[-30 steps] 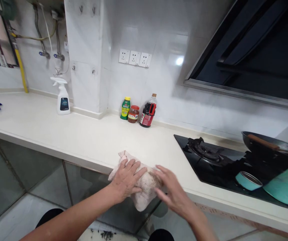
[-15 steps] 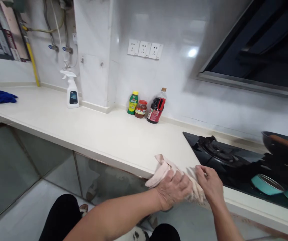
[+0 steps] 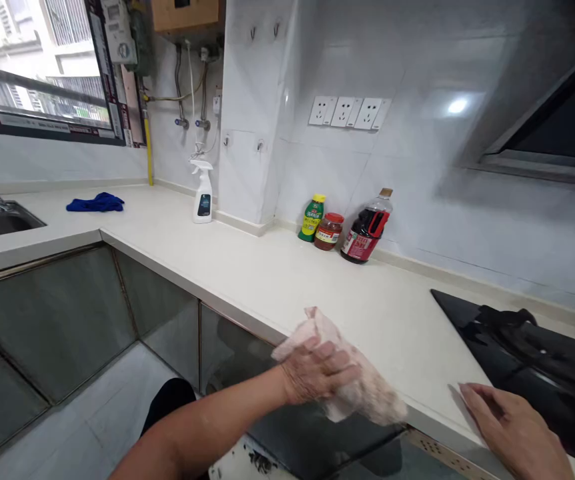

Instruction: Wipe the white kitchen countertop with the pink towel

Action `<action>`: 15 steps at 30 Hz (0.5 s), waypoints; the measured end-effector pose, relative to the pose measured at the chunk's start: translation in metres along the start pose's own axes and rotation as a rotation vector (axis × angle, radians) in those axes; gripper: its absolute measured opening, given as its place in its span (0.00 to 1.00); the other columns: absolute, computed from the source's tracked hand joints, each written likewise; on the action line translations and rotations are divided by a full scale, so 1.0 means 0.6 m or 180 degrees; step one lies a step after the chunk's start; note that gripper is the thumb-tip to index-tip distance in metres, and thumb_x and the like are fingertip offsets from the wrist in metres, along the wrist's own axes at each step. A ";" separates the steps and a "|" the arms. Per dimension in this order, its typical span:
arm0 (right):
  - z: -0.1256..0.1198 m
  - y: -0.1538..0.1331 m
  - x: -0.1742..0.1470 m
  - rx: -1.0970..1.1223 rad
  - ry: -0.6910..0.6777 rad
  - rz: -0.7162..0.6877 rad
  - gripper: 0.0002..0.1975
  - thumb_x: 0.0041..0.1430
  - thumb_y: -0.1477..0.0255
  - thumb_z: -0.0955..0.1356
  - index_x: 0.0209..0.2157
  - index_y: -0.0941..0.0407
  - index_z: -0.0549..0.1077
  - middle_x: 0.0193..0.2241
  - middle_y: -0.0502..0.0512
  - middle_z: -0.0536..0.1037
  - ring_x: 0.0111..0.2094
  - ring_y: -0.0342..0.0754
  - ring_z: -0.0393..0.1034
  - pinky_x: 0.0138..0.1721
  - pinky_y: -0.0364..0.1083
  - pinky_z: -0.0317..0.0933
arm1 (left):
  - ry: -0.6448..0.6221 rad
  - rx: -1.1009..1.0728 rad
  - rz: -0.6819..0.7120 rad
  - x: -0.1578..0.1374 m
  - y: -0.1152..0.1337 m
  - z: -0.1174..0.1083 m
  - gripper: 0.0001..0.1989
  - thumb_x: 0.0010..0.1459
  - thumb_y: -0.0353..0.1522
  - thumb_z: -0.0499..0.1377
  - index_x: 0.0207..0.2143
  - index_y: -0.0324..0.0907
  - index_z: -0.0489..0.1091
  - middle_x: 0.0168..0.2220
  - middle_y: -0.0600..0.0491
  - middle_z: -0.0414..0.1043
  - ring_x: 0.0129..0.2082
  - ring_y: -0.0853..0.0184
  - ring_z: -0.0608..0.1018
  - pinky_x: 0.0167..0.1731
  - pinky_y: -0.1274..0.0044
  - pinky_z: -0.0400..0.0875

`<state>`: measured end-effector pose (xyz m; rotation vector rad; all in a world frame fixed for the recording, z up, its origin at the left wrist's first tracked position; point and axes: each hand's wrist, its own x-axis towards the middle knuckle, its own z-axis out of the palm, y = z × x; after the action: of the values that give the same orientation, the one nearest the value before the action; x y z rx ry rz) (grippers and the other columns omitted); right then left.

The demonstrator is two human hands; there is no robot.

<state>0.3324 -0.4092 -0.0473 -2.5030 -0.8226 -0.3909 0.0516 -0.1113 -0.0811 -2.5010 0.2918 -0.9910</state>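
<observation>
A pale pink cloth drapes over the front edge of the white counter, its lower part hanging past the edge. My left hand lies on the cloth with fingers bent around its folds, gripping it. Farther right, my right hand is at the counter edge beside the black gas hob. Its fingers are loosely curved and apart from the thumb, with nothing seen between them. The cloth and my right hand do not touch.
Against the wall stand a green bottle, a red-lidded jar and a soy sauce bottle. A white spray bottle is by the pillar. A blue cloth lies near the sink. Grey cabinets run below.
My view has swung left, bringing the sink and window into sight. My right hand has come away from the cloth toward the hob side. My left hand keeps its hold on the cloth.
</observation>
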 end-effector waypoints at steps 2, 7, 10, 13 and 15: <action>-0.006 -0.008 -0.003 -0.0073 -0.0165 0.0007 0.33 0.59 0.41 0.56 0.39 0.51 0.80 0.46 0.62 0.76 0.47 0.67 0.71 0.41 0.62 0.66 | 0.0180 0.0124 -0.0029 -0.068 -0.059 0.013 0.28 0.67 0.53 0.52 0.63 0.52 0.68 0.66 0.50 0.64 0.64 0.53 0.63 0.63 0.61 0.57; -0.011 -0.023 -0.003 -0.0125 -0.0202 0.0065 0.35 0.56 0.39 0.55 0.37 0.49 0.80 0.45 0.61 0.76 0.47 0.69 0.70 0.42 0.66 0.67 | 0.0100 0.0224 -0.0385 -0.230 -0.234 -0.015 0.32 0.60 0.59 0.55 0.57 0.51 0.72 0.57 0.48 0.73 0.60 0.54 0.68 0.66 0.58 0.50; -0.006 -0.019 -0.002 -0.0080 -0.0139 0.0057 0.33 0.56 0.39 0.57 0.36 0.48 0.81 0.45 0.60 0.76 0.45 0.69 0.71 0.42 0.67 0.67 | -0.0193 0.0218 -0.0563 -0.311 -0.336 -0.061 0.35 0.58 0.59 0.58 0.58 0.48 0.70 0.56 0.45 0.74 0.60 0.52 0.69 0.66 0.56 0.48; 0.003 -0.010 -0.004 -0.0073 -0.0068 -0.0035 0.28 0.58 0.42 0.58 0.36 0.46 0.81 0.44 0.59 0.77 0.43 0.68 0.72 0.40 0.66 0.68 | -0.0522 0.0186 -0.0957 -0.362 -0.410 -0.103 0.36 0.55 0.57 0.60 0.58 0.45 0.69 0.57 0.42 0.72 0.59 0.50 0.69 0.66 0.55 0.49; 0.009 -0.006 -0.005 -0.0078 0.0051 -0.0210 0.25 0.59 0.45 0.59 0.36 0.45 0.81 0.42 0.57 0.77 0.42 0.66 0.73 0.38 0.64 0.69 | -0.0768 0.0148 -0.1212 -0.374 -0.432 -0.120 0.36 0.52 0.54 0.63 0.58 0.43 0.68 0.57 0.40 0.71 0.60 0.48 0.68 0.65 0.53 0.50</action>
<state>0.3282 -0.4053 -0.0519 -2.4969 -0.9009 -0.4452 -0.1510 0.1724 -0.0483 -2.6529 -0.2883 -0.8031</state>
